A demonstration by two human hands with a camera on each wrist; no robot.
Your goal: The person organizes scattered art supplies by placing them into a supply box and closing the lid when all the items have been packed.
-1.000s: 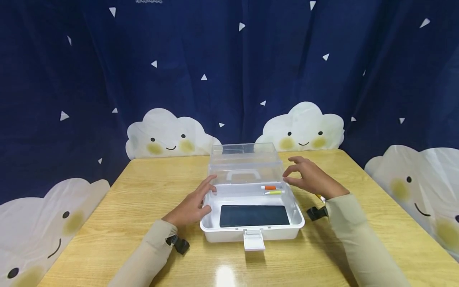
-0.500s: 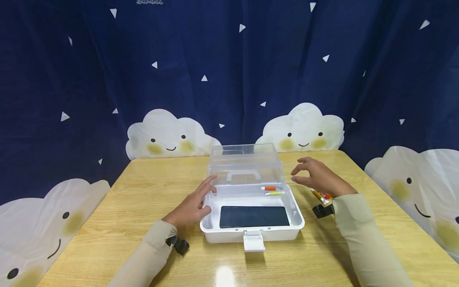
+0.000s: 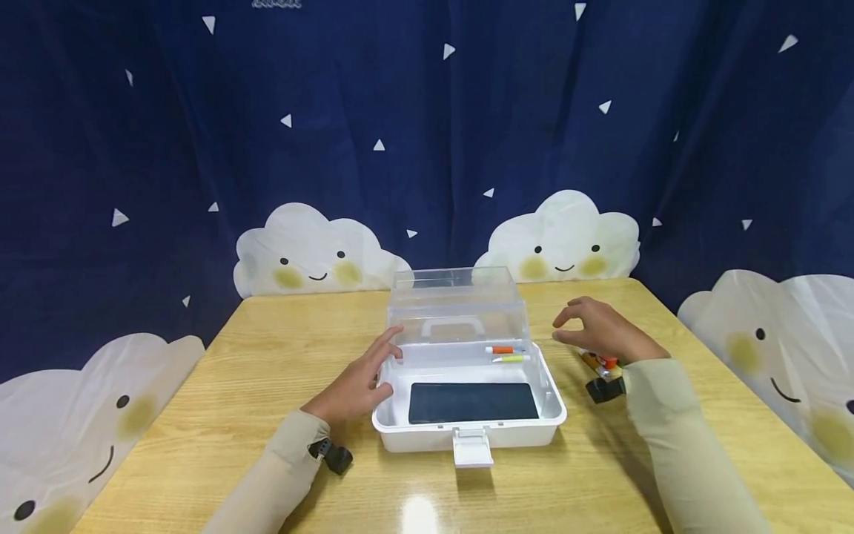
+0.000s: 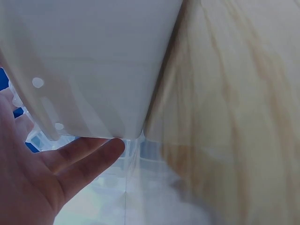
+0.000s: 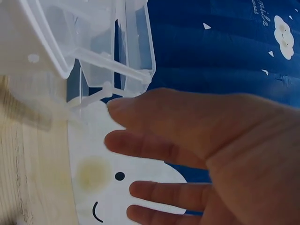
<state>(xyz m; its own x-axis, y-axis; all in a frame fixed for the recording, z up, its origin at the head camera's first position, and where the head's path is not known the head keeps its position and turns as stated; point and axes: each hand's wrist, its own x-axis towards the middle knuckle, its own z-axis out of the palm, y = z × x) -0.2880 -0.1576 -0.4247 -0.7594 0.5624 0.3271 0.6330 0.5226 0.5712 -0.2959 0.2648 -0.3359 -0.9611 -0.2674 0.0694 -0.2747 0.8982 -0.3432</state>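
Note:
In the head view a white box (image 3: pixel 430 437) with its clear lid (image 3: pixel 460 293) tipped back stands mid-table. Inside lie a black phone-like slab (image 3: pixel 474 403), an orange pen (image 3: pixel 502 349) and a yellow pen (image 3: pixel 511 359). My left hand (image 3: pixel 356 382) rests at the box's left side, fingers spread along the rim; the left wrist view shows its fingertips against the white wall (image 4: pixel 93 70). Right of the box my right hand (image 3: pixel 603 330) hovers with nothing in it, thumb and fingers apart. In the right wrist view its fingers (image 5: pixel 154 145) spread near the lid's hinge arms (image 5: pixel 112 65).
Partly under the right hand, small items lie on the wooden table (image 3: pixel 300 334): a yellow-brown stick-like piece (image 3: pixel 592 363) and a red piece (image 3: pixel 607 362). The box's front latch (image 3: pixel 473 449) hangs down toward me. A dark blue curtain (image 3: pixel 414 111) with clouds closes off the back.
My right hand has moved away from the box's right rim, to the right, uncovering more of the small items on the table. The left hand and box have stayed put.

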